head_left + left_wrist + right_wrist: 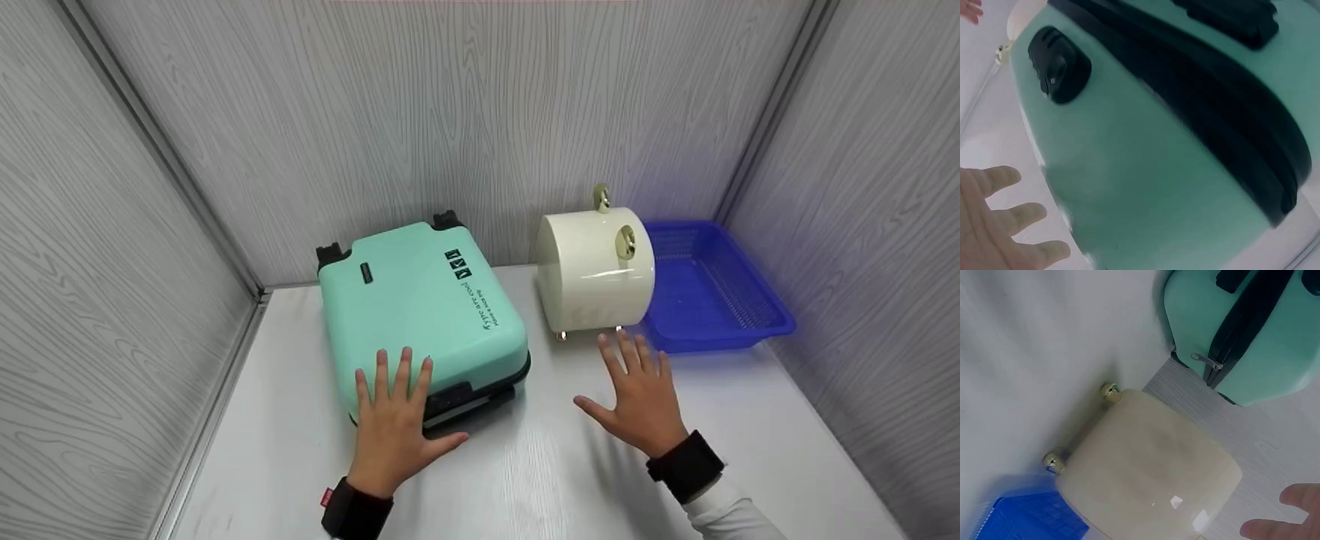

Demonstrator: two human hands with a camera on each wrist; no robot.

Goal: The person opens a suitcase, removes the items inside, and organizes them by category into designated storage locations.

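A mint-green hard-shell suitcase (420,307) lies flat on the white table (525,465), with its black zipper band (1224,135) and a black handle at the near edge. My left hand (394,420) hovers over that near edge with its fingers spread and straight (1005,219). To the right stands a cream case (595,270) with gold knobs, also seen close in the right wrist view (1151,461). My right hand (637,394) is open and spread just in front of the cream case, holding nothing.
A blue plastic basket (712,292) sits behind the cream case at the right wall. Grey wood-grain walls close in the table on the left, back and right. Bare table lies between and in front of my hands.
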